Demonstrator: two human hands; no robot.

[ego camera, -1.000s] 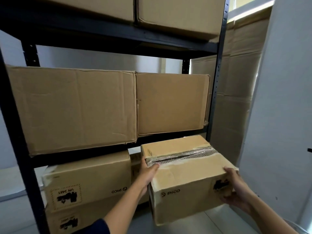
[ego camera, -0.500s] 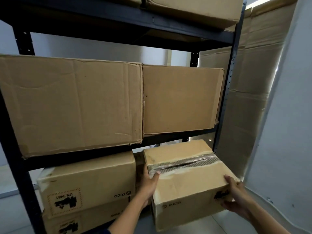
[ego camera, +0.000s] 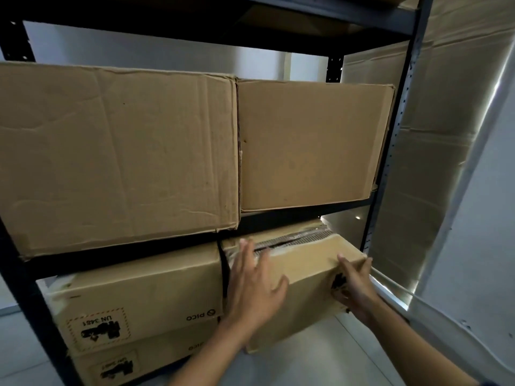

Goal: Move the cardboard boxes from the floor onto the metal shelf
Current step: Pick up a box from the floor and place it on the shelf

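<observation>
While the left hand (ego camera: 255,288) lies flat with fingers spread on the taped cardboard box (ego camera: 303,274), the right hand (ego camera: 355,288) curls its fingers round the box's right corner; the box sits partway into the metal shelf (ego camera: 387,151), beside a PICO box (ego camera: 139,302)

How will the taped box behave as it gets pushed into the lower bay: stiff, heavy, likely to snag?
The taped box likely stays stiff: its faces look flat under the left hand and right hand. Probably not very heavy, since straight fingers steer it. It may scrape the PICO box beside it, as the gap looks narrow. The torn tape could catch.
</observation>
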